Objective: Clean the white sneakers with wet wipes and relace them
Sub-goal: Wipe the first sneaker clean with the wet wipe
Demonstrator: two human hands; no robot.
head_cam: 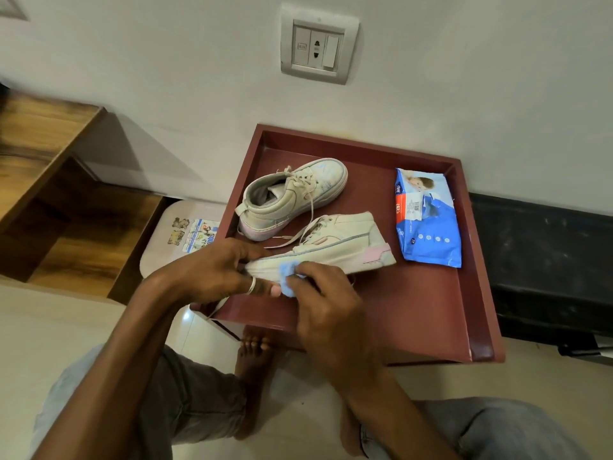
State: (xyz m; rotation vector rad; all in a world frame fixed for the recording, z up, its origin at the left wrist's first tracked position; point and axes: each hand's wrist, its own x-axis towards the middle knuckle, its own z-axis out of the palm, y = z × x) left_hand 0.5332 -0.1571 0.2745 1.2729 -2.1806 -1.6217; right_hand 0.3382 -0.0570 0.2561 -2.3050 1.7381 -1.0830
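Two white sneakers lie on a dark red tray-like table [431,303]. The near sneaker [345,247] lies on its side, its pink heel pointing right and its sole toward me. My left hand [219,273] grips its toe end. A crumpled blue wet wipe [288,277] is pressed against the sole edge by my right hand [318,303]. The far sneaker [292,197] stands upright behind it, laced, toe pointing to the back right. A loose lace hangs over the table's front left edge.
A blue pack of wet wipes [426,217] lies on the table's right side. A wooden shelf unit [63,200] stands at left, a pale stool [172,240] beside the table. A wall socket [316,48] is above. My bare feet rest on the tiled floor below.
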